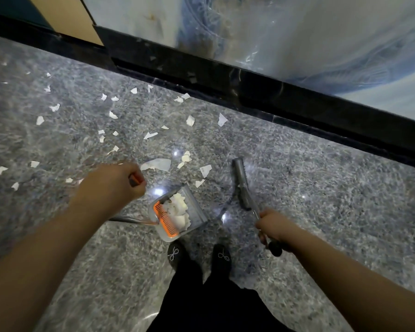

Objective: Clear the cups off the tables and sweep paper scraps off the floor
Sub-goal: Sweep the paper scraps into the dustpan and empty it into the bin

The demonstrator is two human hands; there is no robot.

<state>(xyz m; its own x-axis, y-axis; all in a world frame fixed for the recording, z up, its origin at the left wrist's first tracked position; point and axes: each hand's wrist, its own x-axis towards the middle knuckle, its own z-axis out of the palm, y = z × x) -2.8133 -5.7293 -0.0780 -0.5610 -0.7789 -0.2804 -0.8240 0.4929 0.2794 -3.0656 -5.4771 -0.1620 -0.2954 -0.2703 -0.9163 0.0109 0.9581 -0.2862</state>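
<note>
Several white paper scraps (157, 164) lie scattered over the grey speckled floor ahead of me and to the left. My left hand (113, 183) grips the orange-tipped handle of a grey dustpan (197, 209) that stands on the floor in front of my shoes. The pan holds a heap of white scraps and has an orange comb along one edge. My right hand (271, 226) grips the handle of a grey broom (241, 180), whose head rests on the floor just right of the dustpan.
A black baseboard (249, 89) runs diagonally across the far side, below a pale blue and white wall panel (297, 39). My two black shoes (199, 255) stand just behind the dustpan. A tan panel (65, 17) sits at the top left.
</note>
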